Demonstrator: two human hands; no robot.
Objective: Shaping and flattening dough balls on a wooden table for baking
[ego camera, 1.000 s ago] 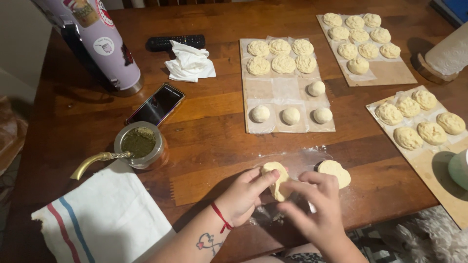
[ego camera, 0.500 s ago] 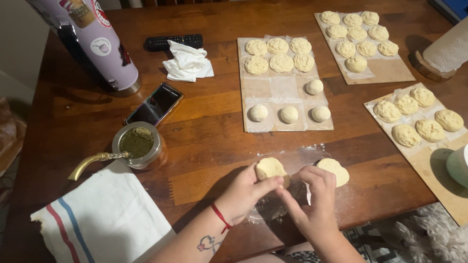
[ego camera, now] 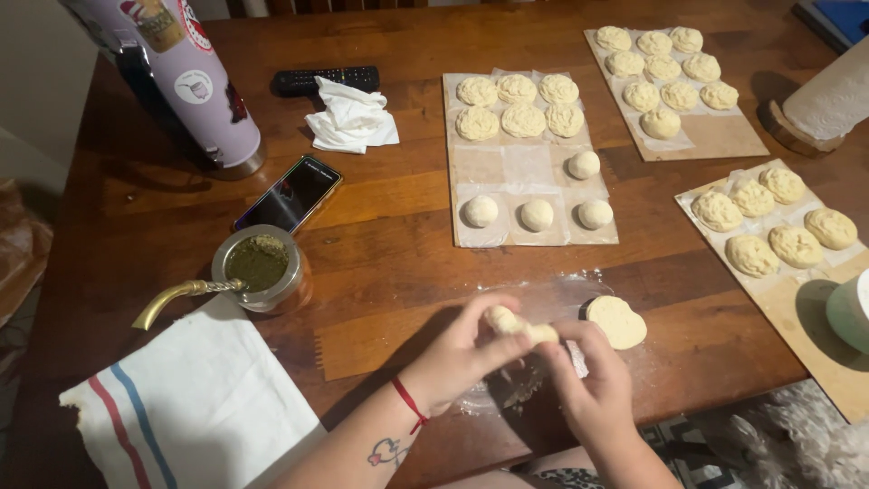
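Observation:
My left hand [ego camera: 462, 358] and my right hand [ego camera: 588, 389] together pinch a small folded piece of pale dough [ego camera: 518, 326] just above the wooden table [ego camera: 380, 208], near its front edge. A flat round of dough [ego camera: 616, 321] lies on the floured patch right beside my right hand. A red string sits on my left wrist.
A middle board [ego camera: 529, 172] carries shaped pieces and several dough balls. Two more boards [ego camera: 715, 136] [ego camera: 806, 299] hold shaped dough at right. A metal cup with a straw [ego camera: 261, 267], phone [ego camera: 290, 193], tall bottle [ego camera: 186, 77], crumpled napkin [ego camera: 351, 118], remote [ego camera: 326, 80], striped cloth [ego camera: 190, 407] and paper towel roll [ego camera: 833, 95] are around.
The dough round that lay flat between my hands is now lifted off the table and folded up between my fingertips. Both hands have risen slightly with it.

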